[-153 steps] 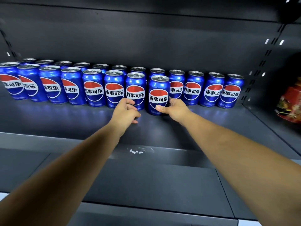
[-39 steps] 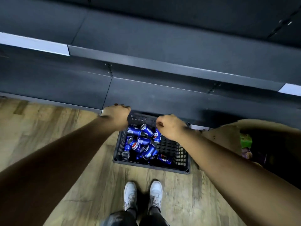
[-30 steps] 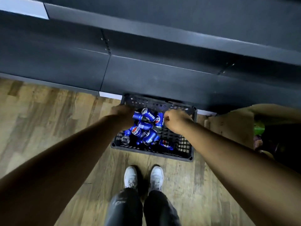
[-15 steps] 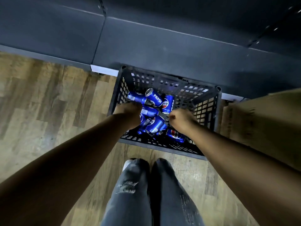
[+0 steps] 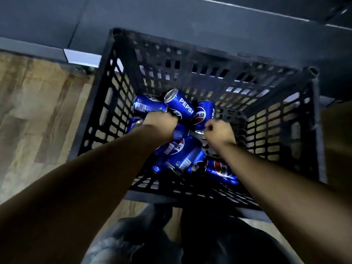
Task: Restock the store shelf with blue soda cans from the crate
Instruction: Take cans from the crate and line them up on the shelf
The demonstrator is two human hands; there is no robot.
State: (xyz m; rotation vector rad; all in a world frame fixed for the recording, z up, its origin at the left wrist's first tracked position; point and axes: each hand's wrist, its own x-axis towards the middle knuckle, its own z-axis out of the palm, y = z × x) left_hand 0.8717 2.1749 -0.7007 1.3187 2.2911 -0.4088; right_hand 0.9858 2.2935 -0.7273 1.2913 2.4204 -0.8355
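Note:
A black plastic crate (image 5: 209,60) sits on the floor against the shelf base, with several blue soda cans (image 5: 180,105) lying jumbled in its bottom. Both my arms reach down into it. My left hand (image 5: 161,123) is at the left of the pile, its fingers curled down round a blue can (image 5: 181,132) that shows just past the knuckles. My right hand (image 5: 219,130) is at the middle of the pile, fingers curled at the near end of another blue can (image 5: 204,113). The fingertips of both hands are hidden.
The dark shelf base (image 5: 171,18) runs along the top, right behind the crate. Wooden floor (image 5: 38,103) lies to the left. A brown cardboard box (image 5: 337,141) stands against the crate's right side. My legs (image 5: 171,241) are at the crate's near wall.
I have turned from the shelf's can rows and bent down over the crate. Both hands dropped from above the rim into the pile and closed on cans.

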